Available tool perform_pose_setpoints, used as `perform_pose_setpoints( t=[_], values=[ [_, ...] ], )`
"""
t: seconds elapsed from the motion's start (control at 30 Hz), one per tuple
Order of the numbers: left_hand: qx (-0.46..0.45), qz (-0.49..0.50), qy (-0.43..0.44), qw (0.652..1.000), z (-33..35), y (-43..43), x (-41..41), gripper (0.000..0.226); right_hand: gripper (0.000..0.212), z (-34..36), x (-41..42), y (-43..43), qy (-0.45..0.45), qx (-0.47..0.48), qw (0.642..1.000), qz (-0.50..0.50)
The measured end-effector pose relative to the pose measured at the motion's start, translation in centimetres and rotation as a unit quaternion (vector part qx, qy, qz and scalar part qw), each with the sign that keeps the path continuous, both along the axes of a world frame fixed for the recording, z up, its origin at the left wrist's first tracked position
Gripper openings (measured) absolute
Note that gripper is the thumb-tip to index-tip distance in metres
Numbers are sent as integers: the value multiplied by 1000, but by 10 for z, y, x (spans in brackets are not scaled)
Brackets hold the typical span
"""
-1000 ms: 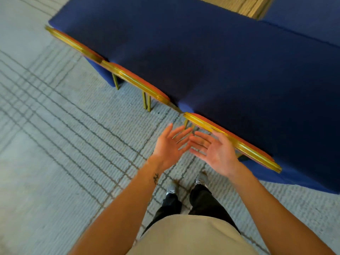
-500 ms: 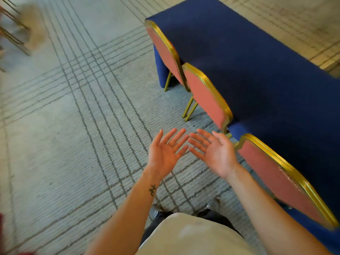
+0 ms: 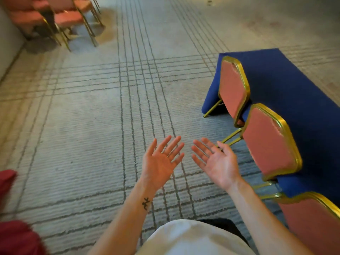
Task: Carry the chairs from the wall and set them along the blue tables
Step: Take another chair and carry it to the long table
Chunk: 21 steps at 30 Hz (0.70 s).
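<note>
Three red chairs with gold frames stand in a row along the blue table (image 3: 287,85) on the right: a far chair (image 3: 232,89), a middle chair (image 3: 269,142) and a near chair (image 3: 312,223), their backs toward me. Several more red chairs (image 3: 60,17) stand by the wall at the top left. My left hand (image 3: 161,162) and my right hand (image 3: 215,162) are held out in front of me, palms up, fingers spread. Both hands are empty and touch nothing.
Grey carpet with dark grid lines (image 3: 110,116) fills the space between the table and the wall chairs. A pale wall (image 3: 7,43) runs along the left edge. Something red (image 3: 16,236) shows blurred at the bottom left corner.
The view has swung left, away from the table. The wall chairs have come into sight at the top left. My hands have stayed raised and empty, moving slightly apart.
</note>
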State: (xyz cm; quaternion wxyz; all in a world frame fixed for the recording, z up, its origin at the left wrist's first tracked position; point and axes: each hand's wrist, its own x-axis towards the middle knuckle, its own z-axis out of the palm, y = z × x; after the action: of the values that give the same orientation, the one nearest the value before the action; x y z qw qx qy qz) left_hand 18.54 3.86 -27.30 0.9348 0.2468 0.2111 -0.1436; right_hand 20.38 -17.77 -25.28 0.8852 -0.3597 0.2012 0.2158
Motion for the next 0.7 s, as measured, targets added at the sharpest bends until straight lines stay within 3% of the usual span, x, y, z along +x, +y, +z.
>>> perform_pose_setpoints(
  t=[0.37,0.7],
  values=[
    [-4,140,22,990,-11,114,31,66,49,-9,99,149,0,-7,987,161],
    [48,252,36,966,11,209,148,66,47,-12,253,270,15,20,962,271]
  ],
)
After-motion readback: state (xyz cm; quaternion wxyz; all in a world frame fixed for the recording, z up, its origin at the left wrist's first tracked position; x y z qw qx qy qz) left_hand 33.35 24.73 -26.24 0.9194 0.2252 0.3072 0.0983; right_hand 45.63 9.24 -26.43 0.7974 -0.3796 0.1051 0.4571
